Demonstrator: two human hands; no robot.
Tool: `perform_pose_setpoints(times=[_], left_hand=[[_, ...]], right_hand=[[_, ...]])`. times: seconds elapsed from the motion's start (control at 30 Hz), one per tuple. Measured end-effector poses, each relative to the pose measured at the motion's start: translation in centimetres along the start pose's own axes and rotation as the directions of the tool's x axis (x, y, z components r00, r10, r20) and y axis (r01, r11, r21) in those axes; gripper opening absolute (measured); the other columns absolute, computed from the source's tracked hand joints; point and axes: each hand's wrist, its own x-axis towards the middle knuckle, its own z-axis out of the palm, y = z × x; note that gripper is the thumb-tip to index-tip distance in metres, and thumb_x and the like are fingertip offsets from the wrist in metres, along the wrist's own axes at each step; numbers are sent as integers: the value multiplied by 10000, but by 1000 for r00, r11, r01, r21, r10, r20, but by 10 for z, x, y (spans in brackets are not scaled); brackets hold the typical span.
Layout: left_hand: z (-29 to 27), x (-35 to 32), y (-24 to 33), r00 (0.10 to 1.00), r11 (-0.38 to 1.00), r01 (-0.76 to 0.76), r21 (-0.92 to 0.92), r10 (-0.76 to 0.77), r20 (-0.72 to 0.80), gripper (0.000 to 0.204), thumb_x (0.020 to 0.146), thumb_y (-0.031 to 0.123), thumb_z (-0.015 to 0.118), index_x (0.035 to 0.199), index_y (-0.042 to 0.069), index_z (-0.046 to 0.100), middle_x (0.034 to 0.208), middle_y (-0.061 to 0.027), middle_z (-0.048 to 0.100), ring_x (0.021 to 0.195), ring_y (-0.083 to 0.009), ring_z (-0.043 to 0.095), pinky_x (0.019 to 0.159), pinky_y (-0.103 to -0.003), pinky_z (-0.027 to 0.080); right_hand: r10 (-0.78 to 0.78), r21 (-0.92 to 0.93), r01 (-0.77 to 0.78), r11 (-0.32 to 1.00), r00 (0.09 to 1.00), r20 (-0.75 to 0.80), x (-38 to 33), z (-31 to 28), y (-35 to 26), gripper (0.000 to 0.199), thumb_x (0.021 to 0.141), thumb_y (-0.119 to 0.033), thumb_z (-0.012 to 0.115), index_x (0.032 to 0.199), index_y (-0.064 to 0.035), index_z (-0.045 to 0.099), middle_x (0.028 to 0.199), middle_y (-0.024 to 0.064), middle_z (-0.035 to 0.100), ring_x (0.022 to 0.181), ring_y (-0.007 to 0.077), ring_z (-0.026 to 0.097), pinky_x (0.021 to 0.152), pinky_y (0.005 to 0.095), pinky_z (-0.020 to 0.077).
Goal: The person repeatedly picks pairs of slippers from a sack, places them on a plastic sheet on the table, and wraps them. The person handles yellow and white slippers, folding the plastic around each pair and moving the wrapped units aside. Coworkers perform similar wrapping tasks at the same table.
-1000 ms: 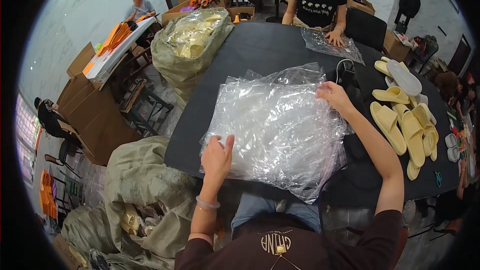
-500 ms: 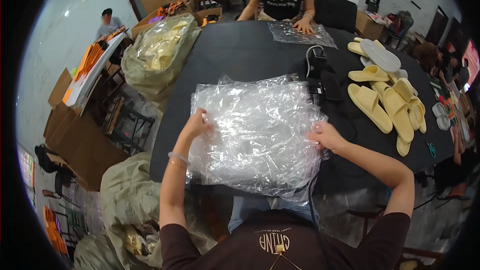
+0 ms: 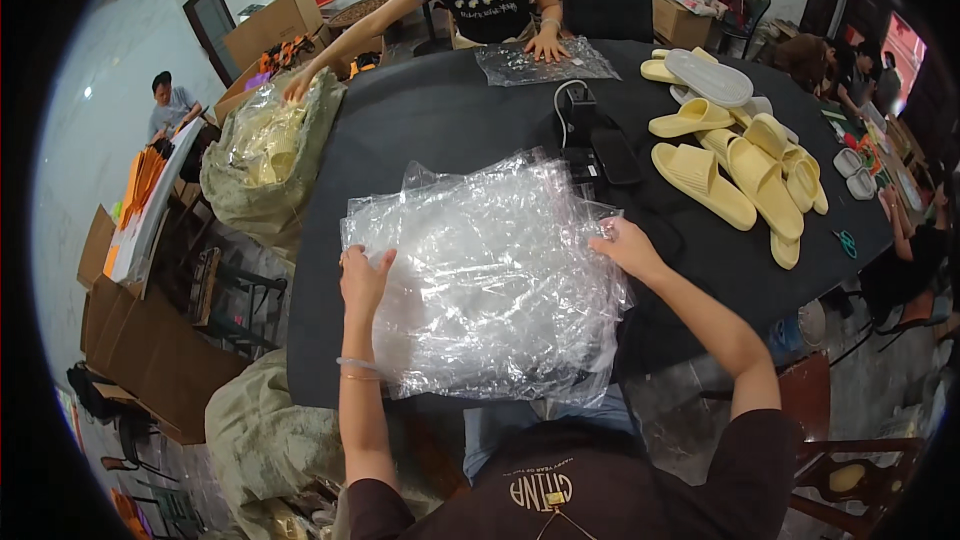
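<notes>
Plastic (image 3: 480, 285), clear, stacked on black table (image 3: 400, 130); my left hand (image 3: 364, 280) touches its left edge, thumb spread; my right hand (image 3: 630, 246) pinches its right edge.

The left arm (image 3: 362, 395) reaches straight ahead, the left hand (image 3: 363, 282) half curled, thumb (image 3: 387, 261) out. The right arm (image 3: 710, 318) bends at the elbow, and the right hand (image 3: 630, 247) points left with its fingers (image 3: 606, 243) curled.

Clear bags (image 3: 490, 280), centre: thin plastic film, glossy, crinkled
Surface (image 3: 410, 130), under bags: smooth, matt black
Slippers (image 3: 757, 175), right: matt, rubbery-looking, ribbed straps
Sack (image 3: 245, 212), upper left: coarse weave, rough, dull
Carton (image 3: 150, 360), left: matt brown cardboard
Chair (image 3: 808, 395), lower right: dark wood
Shirt (image 3: 640, 470), bottom: matt cloth
</notes>
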Motion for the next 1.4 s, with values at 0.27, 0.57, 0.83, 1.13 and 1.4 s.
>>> perform_pose_setpoints(times=[0.27, 0.57, 0.83, 1.13, 1.4], left_hand=[[6, -9, 15, 997, 978, -71, -195, 63, -51, 491, 781, 362, 748, 1033, -28, 590, 856, -154, 626, 810, -275, 602, 697, -376, 473], [-53, 11, -23, 924, 841, 141, -523, 77, 374, 119, 790, 61, 706, 817, -12, 616, 621, -7, 558, 511, -80, 505, 464, -232, 399], [-19, -3, -40, 976, 918, 58, -392, 31, 217, 227, 859, 182, 641, 896, -42, 642, 755, -103, 649, 625, -153, 625, 575, -277, 489], [-19, 37, -4, 967, 881, -181, -437, 240, 83, 189, 880, 220, 641, 881, 37, 689, 879, -60, 677, 792, -166, 635, 716, -321, 496], [23, 65, 9, 908, 912, -410, 30, 411, -87, 114, 726, 189, 750, 829, 149, 723, 1293, -130, 550, 1207, -329, 472, 974, -501, 364]], right_hand=[[-386, -206, 336, 919, 871, -302, -42, -2, -59, 242, 783, -129, 664, 1015, -69, 627, 1052, 82, 549, 915, 276, 585, 795, 385, 475], [-285, -280, 251, 927, 954, -90, -45, -7, -52, 135, 779, -160, 655, 826, -59, 580, 865, 83, 556, 757, 293, 584, 665, 400, 468], [-399, -692, 350, 631, 912, 97, -27, -16, -50, 413, 680, -213, 689, 1050, -79, 564, 1048, 105, 543, 975, 301, 547, 804, 454, 429], [-325, -439, 393, 808, 919, 224, 87, 100, -148, 660, 803, -504, 656, 1228, -15, 532, 1189, 176, 581, 1138, 314, 536, 956, 425, 417], [-192, 39, 188, 981, 961, 201, 70, 106, -151, 563, 824, -484, 655, 1123, -13, 580, 1029, 110, 619, 932, 200, 603, 794, 317, 473]])
